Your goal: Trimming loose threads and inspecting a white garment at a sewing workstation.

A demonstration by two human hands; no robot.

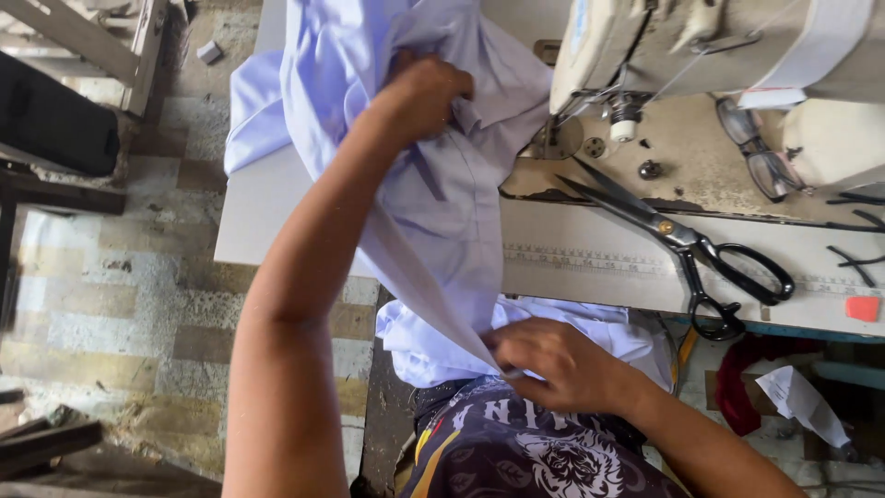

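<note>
Left hand up at top centre, fist bunched into the pale lilac garment; right hand low in the frame, pinching its lower edge at the lap. Between them the cloth runs taut, likely to straighten a seam. The rest drapes over the worktop. To the right: black-handled scissors, sewing machine, eyeglasses.

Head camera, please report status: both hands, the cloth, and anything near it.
Left hand gripping pale lilac cloth up on the table. Right hand pinching its lower edge at the lap. Scissors lie right of the cloth, apart.
</note>
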